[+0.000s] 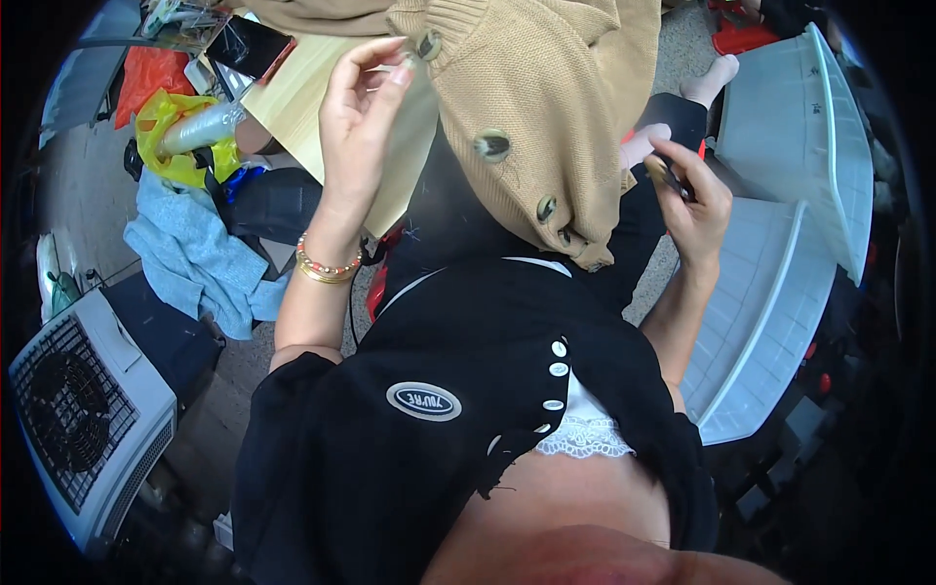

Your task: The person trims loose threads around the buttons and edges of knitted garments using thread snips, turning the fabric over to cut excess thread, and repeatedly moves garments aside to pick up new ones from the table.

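A tan knitted cardigan (pixel 536 107) lies across my lap and the edge of the wooden table top (pixel 292 107). Large dark mottled buttons run down its edge, among them a button (pixel 492 145) at the middle and another button (pixel 429 44) near the ribbed part. My left hand (pixel 361 122) is raised beside that upper button, thumb and forefinger pinched together; whatever is between them is too small to make out. To the right of the knit, my right hand (pixel 697 210) has its fingers curled round a small dark tool (pixel 673 180) with a yellowish part, its kind unclear.
At right stand two pale plastic bins (pixel 760 302). A phone (pixel 251 47) lies on the table's far left. Left of me are a light-blue cloth (pixel 200 249), a yellow plastic bag (pixel 175 136) and a white fan unit (pixel 93 419). Another person's foot (pixel 710 80) shows at the far right.
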Tool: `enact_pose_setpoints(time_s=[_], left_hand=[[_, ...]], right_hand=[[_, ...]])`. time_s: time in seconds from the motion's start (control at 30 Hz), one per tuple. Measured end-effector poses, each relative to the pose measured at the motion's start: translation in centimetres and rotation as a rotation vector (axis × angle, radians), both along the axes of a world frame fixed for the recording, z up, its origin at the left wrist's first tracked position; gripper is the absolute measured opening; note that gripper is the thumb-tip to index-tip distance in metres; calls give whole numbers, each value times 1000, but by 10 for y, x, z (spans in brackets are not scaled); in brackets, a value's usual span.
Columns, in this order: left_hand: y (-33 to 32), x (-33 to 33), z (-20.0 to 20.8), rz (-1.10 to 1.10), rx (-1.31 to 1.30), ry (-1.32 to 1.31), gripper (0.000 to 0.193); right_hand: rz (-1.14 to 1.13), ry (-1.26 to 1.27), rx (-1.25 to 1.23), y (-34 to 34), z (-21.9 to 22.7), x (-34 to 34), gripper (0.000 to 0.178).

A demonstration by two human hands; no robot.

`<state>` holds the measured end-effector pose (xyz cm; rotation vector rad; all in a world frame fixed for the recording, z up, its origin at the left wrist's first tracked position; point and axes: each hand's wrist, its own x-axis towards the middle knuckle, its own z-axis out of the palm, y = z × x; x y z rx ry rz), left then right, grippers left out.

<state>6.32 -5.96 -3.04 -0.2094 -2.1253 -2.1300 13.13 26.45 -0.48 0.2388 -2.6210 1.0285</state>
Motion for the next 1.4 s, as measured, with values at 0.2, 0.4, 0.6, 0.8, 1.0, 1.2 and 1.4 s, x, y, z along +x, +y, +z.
enact_pose_setpoints(time_s=[0.2,0.4,0.6,0.8,1.0,1.2,1.4], left_hand=[[14,-7,10,-13,-465,393,38],[19,-12,-10,-62,-285,290,37],[24,-13,-14,-59,-307,264,34],[27,-13,-16,-23,-358,366,34],[29,-12,-15,7,-392,455,35],[25,-18,-10,-66,-214,370,32],[16,-29,-8,-95,-220,339,32]], right_hand=[[66,-55,-140,-19,-13,2,34],[-46,-158,-217,-14,-31,43,46],[-194,-165,-329,-9,-45,82,24],[-249,-263,-358,-9,-53,99,27],[-341,-176,-430,-14,-47,110,19],[-379,-184,-487,-8,-36,120,20],[-402,22,-472,-8,5,117,21]])
